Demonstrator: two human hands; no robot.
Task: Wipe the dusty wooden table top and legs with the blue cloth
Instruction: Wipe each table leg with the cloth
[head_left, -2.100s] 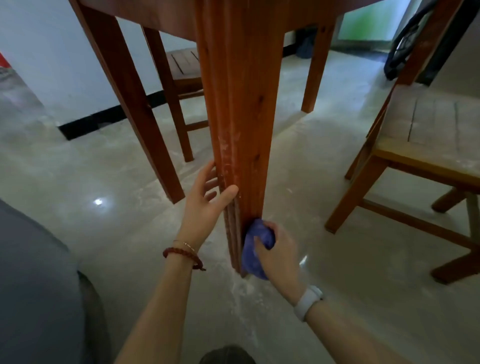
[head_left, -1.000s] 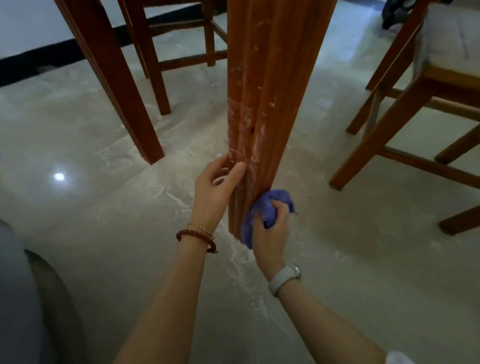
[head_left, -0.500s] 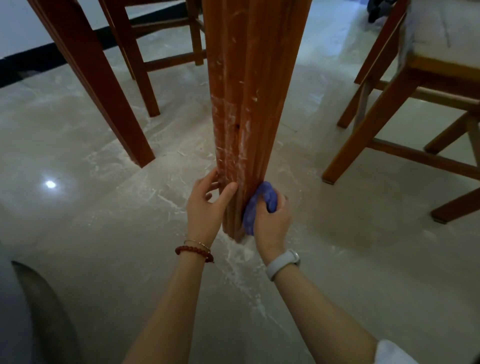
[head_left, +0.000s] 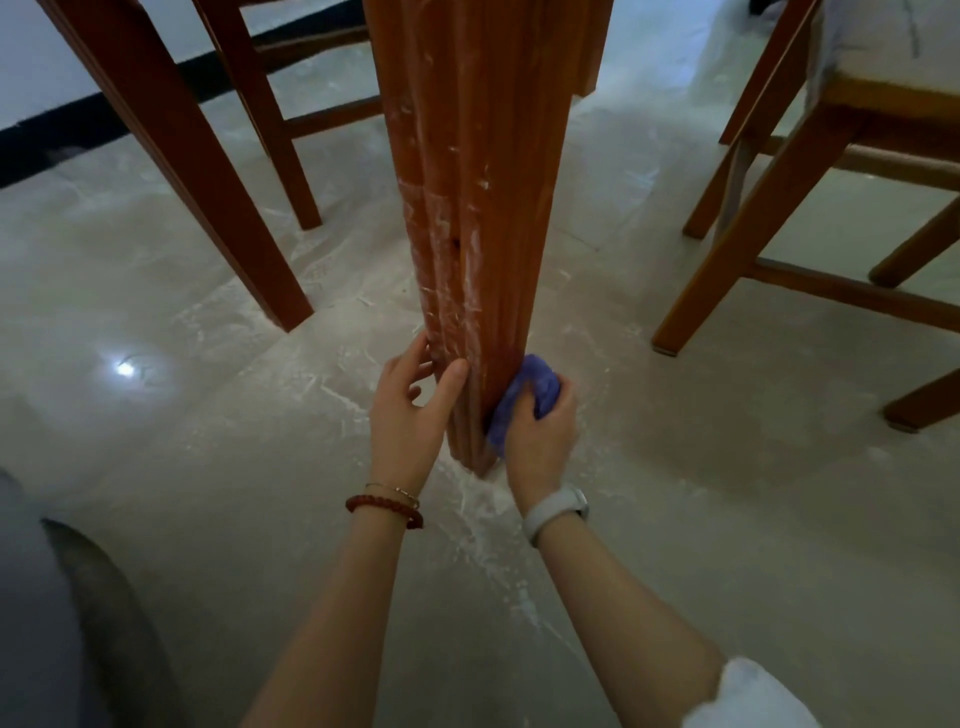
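Note:
A reddish wooden table leg (head_left: 478, 208) stands in the middle of the head view, grooved and streaked with white dust on its lower half. My right hand (head_left: 540, 441) grips the bunched blue cloth (head_left: 530, 395) and presses it against the leg's right side, close to the floor. My left hand (head_left: 410, 410) rests on the leg's left side at the same height, thumb laid along a groove, fingers reaching behind the leg. The table top is out of view.
White dust lies on the grey floor (head_left: 498, 525) around the leg's foot. Another table leg (head_left: 197, 171) slants at the left, with a chair's legs (head_left: 280, 135) behind it. A wooden chair (head_left: 810, 171) stands at the right. Grey fabric (head_left: 31, 623) fills the lower left corner.
My right hand has rubbed the cloth up and back down near the foot of the leg. The left hand has slid lower on the leg. The camera has tilted further down.

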